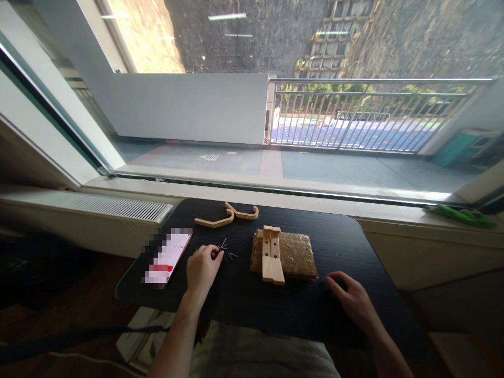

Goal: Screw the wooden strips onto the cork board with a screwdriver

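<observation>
My left hand (205, 265) rests on the black table with its fingers pinched at several small metal screws (233, 255). One screw appears to be at the fingertips, partly hidden by them. Right of it lies a flat brown block (299, 254), seemingly wrapped in glossy tape. Across that block sits a pale wooden piece (272, 268) with several dark holes. My right hand (352, 296) lies near the block's right corner, not touching it, fingers loosely bent and nothing visible in them. Two curved wooden hooks (216, 223) lie behind my left hand, one partly overlapping the other.
A phone (169, 260) with a lit, partly blurred screen lies at the table's left. The black table (315, 320) stands against a window sill (378, 212). A white grille (118, 206) is at the left, and a green cloth (460, 215) lies on the sill at the right.
</observation>
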The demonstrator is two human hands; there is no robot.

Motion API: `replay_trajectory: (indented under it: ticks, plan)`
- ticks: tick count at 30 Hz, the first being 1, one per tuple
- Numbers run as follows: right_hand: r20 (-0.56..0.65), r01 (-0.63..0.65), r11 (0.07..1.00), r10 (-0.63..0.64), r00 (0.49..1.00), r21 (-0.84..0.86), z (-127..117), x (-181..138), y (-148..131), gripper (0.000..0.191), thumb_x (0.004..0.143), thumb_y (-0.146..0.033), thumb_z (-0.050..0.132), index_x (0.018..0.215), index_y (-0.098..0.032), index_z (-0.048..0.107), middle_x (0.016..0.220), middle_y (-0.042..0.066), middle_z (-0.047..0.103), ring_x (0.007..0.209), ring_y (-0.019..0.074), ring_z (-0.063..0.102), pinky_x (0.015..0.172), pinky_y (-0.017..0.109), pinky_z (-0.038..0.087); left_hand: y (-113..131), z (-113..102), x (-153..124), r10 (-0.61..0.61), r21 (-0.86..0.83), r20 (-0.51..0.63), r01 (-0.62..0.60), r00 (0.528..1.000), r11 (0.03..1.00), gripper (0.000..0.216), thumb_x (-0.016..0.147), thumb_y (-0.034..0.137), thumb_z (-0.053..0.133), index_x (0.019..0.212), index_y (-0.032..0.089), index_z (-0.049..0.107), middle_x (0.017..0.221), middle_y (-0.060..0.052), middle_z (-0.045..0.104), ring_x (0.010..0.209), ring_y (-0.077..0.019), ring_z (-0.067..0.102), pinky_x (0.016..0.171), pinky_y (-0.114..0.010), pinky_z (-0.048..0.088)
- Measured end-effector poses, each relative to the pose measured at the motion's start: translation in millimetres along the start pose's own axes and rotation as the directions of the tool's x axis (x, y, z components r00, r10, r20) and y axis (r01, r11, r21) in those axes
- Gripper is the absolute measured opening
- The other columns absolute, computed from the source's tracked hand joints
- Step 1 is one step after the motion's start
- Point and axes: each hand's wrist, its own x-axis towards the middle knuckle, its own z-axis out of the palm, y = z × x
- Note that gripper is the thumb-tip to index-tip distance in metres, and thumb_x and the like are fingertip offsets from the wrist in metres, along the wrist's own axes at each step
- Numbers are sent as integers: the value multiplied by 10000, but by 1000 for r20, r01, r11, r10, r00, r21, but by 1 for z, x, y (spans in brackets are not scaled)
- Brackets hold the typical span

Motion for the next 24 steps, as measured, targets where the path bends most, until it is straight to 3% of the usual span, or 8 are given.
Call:
replay_trajectory:
  ticks: [9, 14, 16, 19, 22, 24]
  plan:
    - [-27, 24, 1000, -24, 999, -20, 2, -2, 2, 426, 753, -592, 523, 818, -208, 694, 573, 12, 630, 572, 215, 593, 568, 321, 452, 2, 1, 1, 54, 8, 10, -54, 998, 998, 189, 882, 267, 528, 830, 197, 696, 896, -58, 677, 847, -209, 642, 679, -273, 438]
    - [-43, 36, 999, -36, 998, 0, 4, -5, 1, 388, 794, -553, 515, 830, -205, 684, 607, 10, 636, 601, 208, 594, 594, 315, 452, 2, -4, 0, 46, -215, 2, -45, 999, 976, 182, 846, 316, 542, 814, 201, 678, 882, -49, 704, 771, -204, 646, 696, -295, 472]
    - [-39, 33, 999, -33, 999, 2, 4, -5, 1, 381, 797, -549, 518, 826, -206, 680, 612, 8, 633, 605, 207, 592, 595, 314, 449, 6, -4, 2, 25, -394, 45, -5, 999, 919, 199, 813, 361, 566, 788, 194, 670, 798, -38, 710, 726, -200, 650, 701, -302, 490]
    - [-27, 31, 999, -31, 999, 11, 4, -5, 1, 384, 803, -553, 519, 828, -204, 676, 595, 1, 616, 584, 200, 577, 575, 311, 438, 15, -4, 6, 17, -656, 94, 49, 995, 753, 277, 748, 407, 618, 858, 163, 689, 743, -37, 712, 731, -205, 670, 715, -310, 522]
    - [-25, 28, 999, -28, 999, 27, 3, -5, 3, 383, 807, -550, 527, 834, -198, 675, 579, -4, 600, 569, 194, 566, 568, 309, 434, 27, -4, 9, -20, -794, 140, 124, 990, 595, 432, 725, 409, 647, 1039, 118, 705, 763, -46, 719, 709, -184, 665, 688, -298, 532]
    - [-21, 17, 999, -16, 1000, 43, 3, -5, 3, 381, 806, -546, 533, 841, -195, 676, 575, -2, 601, 570, 194, 568, 566, 308, 436, 35, -5, 11, -51, -841, 176, 177, 983, 512, 446, 729, 409, 648, 1046, 104, 720, 792, -57, 718, 678, -157, 640, 639, -269, 515]
